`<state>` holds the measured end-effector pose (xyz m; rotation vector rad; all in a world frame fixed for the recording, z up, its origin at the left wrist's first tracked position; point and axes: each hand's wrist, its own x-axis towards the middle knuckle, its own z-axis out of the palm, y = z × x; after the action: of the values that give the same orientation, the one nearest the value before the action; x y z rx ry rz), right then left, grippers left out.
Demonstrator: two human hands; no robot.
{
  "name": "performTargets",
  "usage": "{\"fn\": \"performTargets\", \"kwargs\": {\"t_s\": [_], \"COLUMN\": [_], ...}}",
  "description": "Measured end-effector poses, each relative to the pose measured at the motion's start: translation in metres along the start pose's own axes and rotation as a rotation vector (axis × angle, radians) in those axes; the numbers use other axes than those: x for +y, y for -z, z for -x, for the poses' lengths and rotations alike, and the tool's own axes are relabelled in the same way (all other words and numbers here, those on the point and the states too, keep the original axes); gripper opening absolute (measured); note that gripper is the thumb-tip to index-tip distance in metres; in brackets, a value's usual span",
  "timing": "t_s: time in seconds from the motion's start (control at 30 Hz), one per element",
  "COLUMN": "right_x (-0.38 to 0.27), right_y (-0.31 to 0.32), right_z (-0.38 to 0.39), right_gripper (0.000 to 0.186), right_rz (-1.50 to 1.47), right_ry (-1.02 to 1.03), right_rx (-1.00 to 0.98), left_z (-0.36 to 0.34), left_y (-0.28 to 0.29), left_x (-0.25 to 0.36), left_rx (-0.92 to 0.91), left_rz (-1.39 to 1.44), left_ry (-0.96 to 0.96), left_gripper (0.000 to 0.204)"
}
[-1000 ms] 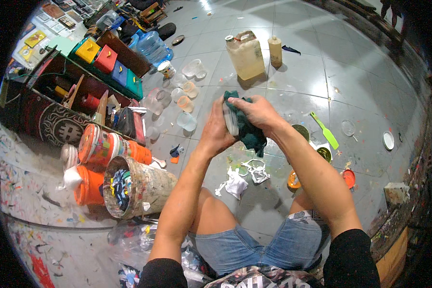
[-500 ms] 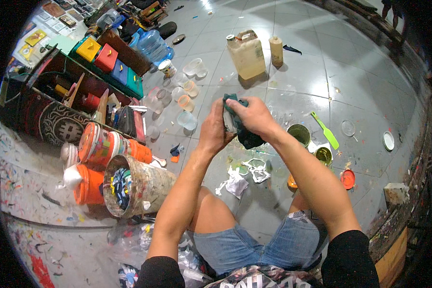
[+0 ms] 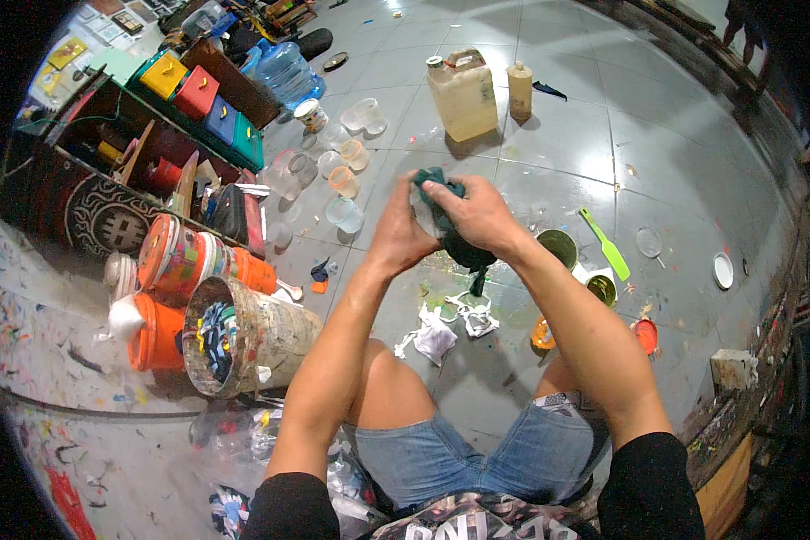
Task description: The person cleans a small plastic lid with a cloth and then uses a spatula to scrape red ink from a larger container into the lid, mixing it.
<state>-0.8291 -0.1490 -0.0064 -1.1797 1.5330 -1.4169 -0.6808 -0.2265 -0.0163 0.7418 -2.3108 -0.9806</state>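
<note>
In front of me, above my lap, my left hand and my right hand are closed round a bunched dark green cloth and an object mostly hidden in it. My right thumb presses on the cloth's top, and its lower end hangs below my fingers. Beneath, on the grey tiles, lie white crumpled cloths. Right of them are an open olive-green tub, a second green tub, an orange pot and a bright green spatula.
A jerrycan and bottle stand ahead. Several clear cups, orange buckets, a paint-smeared bin, a crate shelf with coloured drawers and a water jug crowd the left. A red lid lies right. Someone's legs show far right.
My hands have tilted and shifted slightly on the cloth. The clear plastic piece seen between them earlier is now mostly covered. The whole view has shifted slightly.
</note>
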Motion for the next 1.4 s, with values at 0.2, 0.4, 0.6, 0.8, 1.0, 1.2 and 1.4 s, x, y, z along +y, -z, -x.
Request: {"fn": "performTargets", "kwargs": {"t_s": [0.2,0.4,0.6,0.8,1.0,1.2,1.4], "right_x": [-0.005,-0.013,-0.003,-0.018,-0.015,-0.013,-0.011], "right_y": [0.005,-0.002,0.012,0.013,-0.001,-0.015,-0.01], "right_z": [-0.003,0.003,-0.009,-0.002,0.001,0.005,0.002], "right_gripper": [0.046,0.043,0.042,0.04,0.044,0.046,0.048], "right_rz": [-0.164,-0.002,-0.229,0.262,0.331,0.317,-0.027], "right_ry": [-0.263,-0.111,-0.219,0.283,0.259,0.195,0.056], "right_rx": [0.054,-0.019,0.023,-0.116,-0.145,0.004,0.051], "left_z": [0.002,0.001,-0.001,0.0,0.005,0.007,-0.001], "left_y": [-0.001,0.002,-0.007,0.002,-0.003,-0.013,-0.008], "left_x": [0.006,-0.001,-0.001,-0.016,-0.023,-0.024,-0.016], "left_rx": [0.086,0.081,0.031,-0.143,0.019,0.169,0.206], "left_rz": [-0.475,-0.344,-0.166,0.525,0.34,-0.044,-0.23], "left_ry": [-0.254,-0.104,-0.159,0.248,-0.018,-0.23,-0.369], "left_gripper": [0.091,0.1,0.107,0.114,0.099,0.094,0.102]}}
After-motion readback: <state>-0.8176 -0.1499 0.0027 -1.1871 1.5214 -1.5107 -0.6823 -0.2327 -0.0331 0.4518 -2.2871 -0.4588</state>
